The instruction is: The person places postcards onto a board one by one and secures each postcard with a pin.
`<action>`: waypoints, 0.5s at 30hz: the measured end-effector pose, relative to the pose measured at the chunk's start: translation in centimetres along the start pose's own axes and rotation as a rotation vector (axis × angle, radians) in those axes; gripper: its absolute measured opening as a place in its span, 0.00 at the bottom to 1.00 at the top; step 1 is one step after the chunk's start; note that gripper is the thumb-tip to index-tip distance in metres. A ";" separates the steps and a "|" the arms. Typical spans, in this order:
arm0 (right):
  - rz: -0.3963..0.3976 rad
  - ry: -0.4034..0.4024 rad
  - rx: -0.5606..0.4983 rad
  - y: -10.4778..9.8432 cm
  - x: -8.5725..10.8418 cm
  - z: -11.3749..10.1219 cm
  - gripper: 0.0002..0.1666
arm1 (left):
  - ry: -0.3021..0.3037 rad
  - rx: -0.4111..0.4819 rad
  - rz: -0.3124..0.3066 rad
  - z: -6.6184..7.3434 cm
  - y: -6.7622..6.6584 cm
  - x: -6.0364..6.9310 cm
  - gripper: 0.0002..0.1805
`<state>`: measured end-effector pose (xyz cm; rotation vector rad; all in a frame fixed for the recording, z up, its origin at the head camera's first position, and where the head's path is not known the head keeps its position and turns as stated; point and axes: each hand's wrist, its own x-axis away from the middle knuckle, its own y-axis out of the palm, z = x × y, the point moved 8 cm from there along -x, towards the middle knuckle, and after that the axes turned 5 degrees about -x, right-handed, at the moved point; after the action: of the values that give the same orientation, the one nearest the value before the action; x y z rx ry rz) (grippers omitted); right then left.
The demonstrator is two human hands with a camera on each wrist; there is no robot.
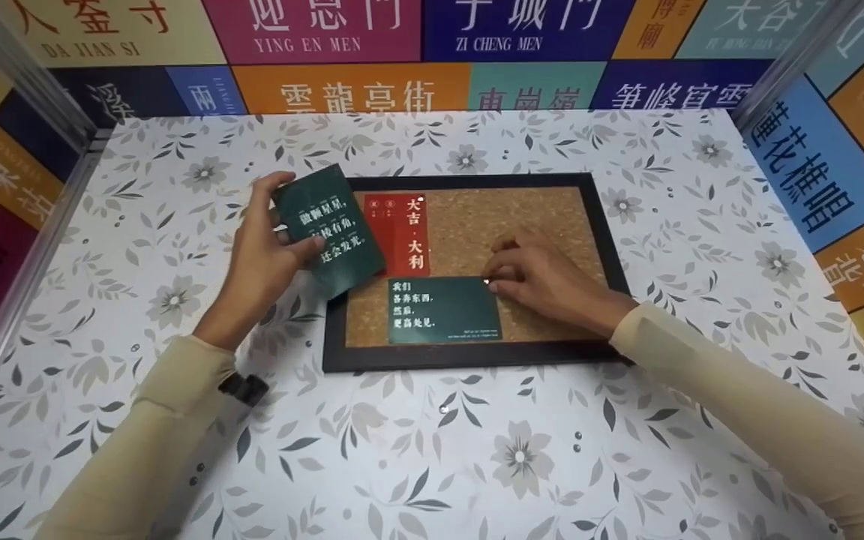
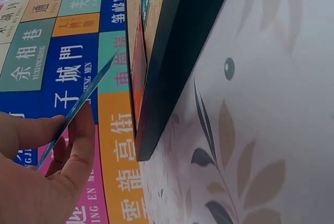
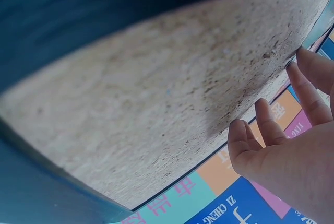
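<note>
My left hand (image 1: pixel 271 247) holds a dark green card (image 1: pixel 338 232) with white Chinese writing, tilted above the left side of a black-framed corkboard (image 1: pixel 507 210). The left wrist view shows the card edge-on, pinched between thumb and fingers. On the cork lie a red card (image 1: pixel 402 236), partly covered by the held one, and a second green card (image 1: pixel 443 311) below it. My right hand (image 1: pixel 544 277) pinches a tiny white push pin (image 1: pixel 486 281) at that lower card's top right corner. Another white pin (image 1: pixel 421 199) sits at the red card's top right corner.
The corkboard's black frame (image 1: pixel 477 181) lies on a white table (image 1: pixel 402 457) printed with grey flowers and leaves. Panels with colourful Chinese lettering (image 1: pixel 357 90) rise behind the table and along both sides. A dark band (image 1: pixel 244 388) is on my left wrist.
</note>
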<state>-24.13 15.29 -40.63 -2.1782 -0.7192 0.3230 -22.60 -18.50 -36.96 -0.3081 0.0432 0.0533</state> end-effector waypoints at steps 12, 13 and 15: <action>0.007 -0.009 0.004 -0.1 0.2 -0.1 0.10 | -0.044 0.046 -0.054 -0.3 2.5 -1.2 0.48; 0.008 -0.013 0.005 -0.1 0.2 -0.1 0.10 | -0.047 0.054 -0.059 -0.3 2.7 -1.3 0.48; 0.011 -0.019 0.007 -0.1 0.2 -0.1 0.10 | -0.052 0.073 -0.069 -0.4 3.0 -1.5 0.48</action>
<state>-23.95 15.35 -40.48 -2.1755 -0.7163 0.3520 -24.31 -15.77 -38.14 -0.2346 -0.0174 -0.0083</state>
